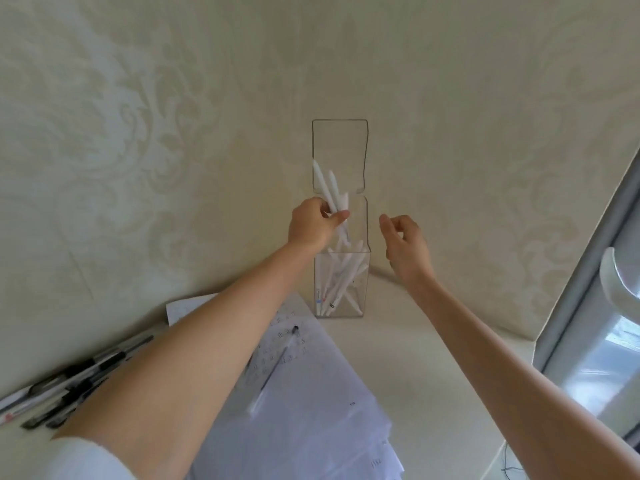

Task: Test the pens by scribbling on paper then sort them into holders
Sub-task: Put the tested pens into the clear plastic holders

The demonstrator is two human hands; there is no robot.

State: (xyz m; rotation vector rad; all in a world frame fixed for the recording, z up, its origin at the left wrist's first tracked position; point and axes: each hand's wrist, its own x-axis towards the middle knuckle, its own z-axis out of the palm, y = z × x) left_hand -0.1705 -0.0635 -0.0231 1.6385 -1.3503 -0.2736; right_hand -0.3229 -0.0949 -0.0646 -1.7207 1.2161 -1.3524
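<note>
Your left hand [311,225] pinches a bundle of white pens [330,188] at centre frame, just above the clear holder [364,296]. Keep them upright and move them straight, I'd say. Your right hand [405,247], loose and empty, could steady the holder.

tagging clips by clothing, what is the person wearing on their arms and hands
A white sleeve covers the left upper arm at the bottom edge; both forearms are bare. The left hand and right hand have no gloves, rings or watch visible. No sleeve shows on the right arm.
</note>
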